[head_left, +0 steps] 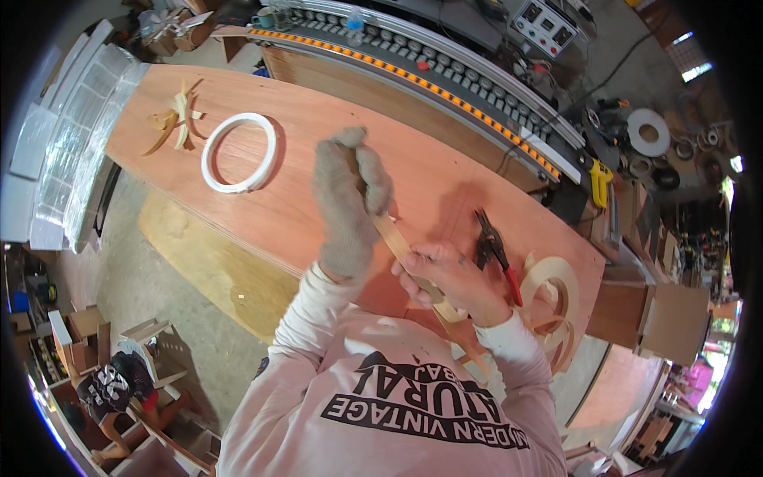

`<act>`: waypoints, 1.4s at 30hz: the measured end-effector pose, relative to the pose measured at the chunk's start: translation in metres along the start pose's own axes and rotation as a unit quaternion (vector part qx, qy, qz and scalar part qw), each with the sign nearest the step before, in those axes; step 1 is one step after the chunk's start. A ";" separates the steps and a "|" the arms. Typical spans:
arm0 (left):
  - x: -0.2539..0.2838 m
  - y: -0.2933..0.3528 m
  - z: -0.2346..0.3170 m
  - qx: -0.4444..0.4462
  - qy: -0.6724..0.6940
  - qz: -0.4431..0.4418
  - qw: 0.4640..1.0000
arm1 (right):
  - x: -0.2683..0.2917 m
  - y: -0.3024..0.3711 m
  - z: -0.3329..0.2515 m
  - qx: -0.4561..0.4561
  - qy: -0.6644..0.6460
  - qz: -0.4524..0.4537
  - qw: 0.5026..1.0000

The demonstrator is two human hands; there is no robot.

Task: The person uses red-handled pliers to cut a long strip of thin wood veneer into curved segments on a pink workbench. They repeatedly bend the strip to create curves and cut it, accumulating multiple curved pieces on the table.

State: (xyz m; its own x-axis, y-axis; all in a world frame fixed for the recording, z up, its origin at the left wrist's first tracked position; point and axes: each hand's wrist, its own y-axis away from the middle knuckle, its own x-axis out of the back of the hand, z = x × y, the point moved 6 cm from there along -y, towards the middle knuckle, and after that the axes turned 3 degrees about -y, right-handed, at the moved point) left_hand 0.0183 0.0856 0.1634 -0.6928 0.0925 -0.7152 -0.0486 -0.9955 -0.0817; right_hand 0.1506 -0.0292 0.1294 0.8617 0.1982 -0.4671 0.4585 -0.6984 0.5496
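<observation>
My left hand [348,199], in a grey knit glove, is closed on the upper end of a pale wood-coloured edge-banding strip [395,241] above a reddish plywood panel [318,135]. My bare right hand [455,278] grips the same strip lower down, near my chest. The strip runs diagonally between both hands and trails off behind my right wrist. Red-handled black pliers [494,250] lie on the panel just right of my right hand.
A white tape roll [238,152] and curled strip offcuts [176,119] lie on the panel's far left. A tan banding coil [554,298] sits at the right. A roller conveyor machine [445,71] runs behind. A crouching person [115,389] is at lower left.
</observation>
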 end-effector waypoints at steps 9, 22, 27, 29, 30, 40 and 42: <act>0.145 -0.091 0.009 -0.027 0.077 0.091 0.992 | 0.053 0.019 0.023 -0.046 0.025 -0.042 0.998; 0.239 -0.081 0.044 -0.073 0.090 0.031 0.993 | 0.074 0.032 0.055 -0.102 0.068 -0.055 0.991; 0.253 -0.046 0.050 -0.068 -0.100 0.224 0.967 | 0.070 0.034 0.057 -0.021 0.324 0.016 0.946; 0.234 -0.033 0.045 -0.038 -0.145 0.292 0.945 | 0.077 0.024 0.064 0.087 0.475 0.045 0.875; 0.231 -0.028 0.046 -0.026 -0.167 0.325 0.930 | 0.081 0.021 0.068 0.045 0.447 0.065 0.891; 0.282 -0.008 0.037 -0.031 -0.394 0.290 0.871 | 0.102 -0.001 0.138 -0.091 0.346 0.137 0.924; 0.279 0.001 0.054 -0.134 -0.592 0.298 0.737 | 0.107 -0.003 0.139 -0.058 0.374 0.135 0.916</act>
State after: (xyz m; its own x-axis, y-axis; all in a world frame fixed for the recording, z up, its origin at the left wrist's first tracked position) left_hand -0.2136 0.1093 0.0008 -0.6829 -0.6018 0.4141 0.5525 -0.7963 -0.2461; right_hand 0.2109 -0.1018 -0.0184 0.8349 0.4743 0.2793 0.1885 -0.7231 0.6645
